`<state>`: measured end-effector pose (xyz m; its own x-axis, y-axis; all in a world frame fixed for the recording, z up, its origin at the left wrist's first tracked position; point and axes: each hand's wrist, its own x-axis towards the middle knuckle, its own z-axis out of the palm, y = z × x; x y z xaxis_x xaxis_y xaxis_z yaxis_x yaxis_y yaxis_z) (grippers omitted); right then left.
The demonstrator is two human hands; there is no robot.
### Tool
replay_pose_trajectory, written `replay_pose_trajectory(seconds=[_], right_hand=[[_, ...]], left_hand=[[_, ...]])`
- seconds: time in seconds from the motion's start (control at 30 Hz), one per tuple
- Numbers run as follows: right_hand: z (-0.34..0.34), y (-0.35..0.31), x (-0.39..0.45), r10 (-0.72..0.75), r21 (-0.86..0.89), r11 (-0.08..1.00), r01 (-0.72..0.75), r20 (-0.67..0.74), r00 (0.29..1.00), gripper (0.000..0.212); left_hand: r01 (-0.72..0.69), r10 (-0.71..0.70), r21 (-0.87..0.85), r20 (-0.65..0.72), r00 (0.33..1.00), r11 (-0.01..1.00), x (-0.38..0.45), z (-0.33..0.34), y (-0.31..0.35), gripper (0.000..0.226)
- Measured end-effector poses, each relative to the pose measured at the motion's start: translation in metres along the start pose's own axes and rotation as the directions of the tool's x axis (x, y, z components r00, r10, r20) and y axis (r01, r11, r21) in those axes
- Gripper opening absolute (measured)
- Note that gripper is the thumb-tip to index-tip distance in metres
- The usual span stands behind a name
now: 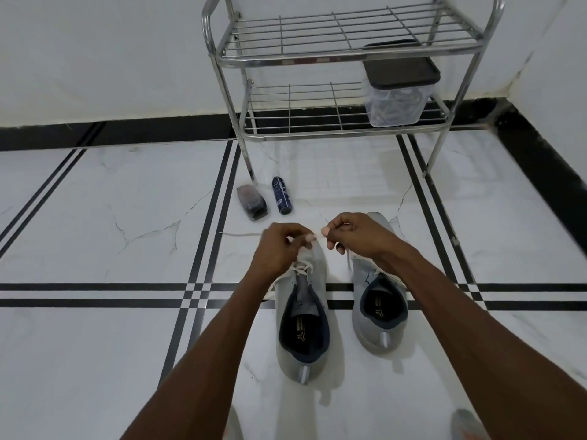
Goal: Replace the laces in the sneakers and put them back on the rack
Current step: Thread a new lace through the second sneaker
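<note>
fingers (309,239) of both hands pinch lace (320,235) ends | step: lacing left sneaker (301,315) on floor | next: thread next eyelets, pull even

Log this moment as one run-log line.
stage: lacing left sneaker | left hand: pinching lace | right hand: pinching lace | rack: no sneakers

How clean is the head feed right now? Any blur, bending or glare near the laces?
Head view: soft motion blur on both hands, left hand and right hand, so the lace they pinch is hard to trace; wide-angle bending curves the rack and floor lines; even, dim light, faint shadows beside the sneakers, no strong glare.
</note>
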<state>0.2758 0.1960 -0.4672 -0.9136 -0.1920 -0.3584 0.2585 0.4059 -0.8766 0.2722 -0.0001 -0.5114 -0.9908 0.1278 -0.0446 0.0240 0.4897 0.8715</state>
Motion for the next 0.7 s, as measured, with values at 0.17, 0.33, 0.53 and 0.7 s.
replay_pose_trajectory(seconds=[0.17,0.33,0.53,0.7], right_hand=[[0.002,0.002,0.001,-0.007,-0.003,1.000,0.007,0.013,1.000,0.021],[0.008,0.004,0.004,-0.004,0.016,1.000,0.004,-0.001,1.000,0.026],[0.017,0.003,-0.006,-0.053,0.001,0.999,0.054,0.231,0.972,0.024],[0.030,0.014,0.000,-0.045,-0.101,0.993,0.068,0.215,0.976,0.015]], left_hand=[[0.016,-0.016,-0.005,-0.101,0.995,1.000,-0.002,-0.005,-0.015,0.033],[-0.039,0.038,-0.048,-0.013,0.999,0.998,-0.006,0.008,-0.006,0.011],[0.052,-0.044,0.060,-0.130,0.991,0.997,-0.006,0.007,-0.024,0.008],[0.093,-0.056,0.114,-0.291,0.955,0.989,-0.027,-0.005,-0.042,0.018]])
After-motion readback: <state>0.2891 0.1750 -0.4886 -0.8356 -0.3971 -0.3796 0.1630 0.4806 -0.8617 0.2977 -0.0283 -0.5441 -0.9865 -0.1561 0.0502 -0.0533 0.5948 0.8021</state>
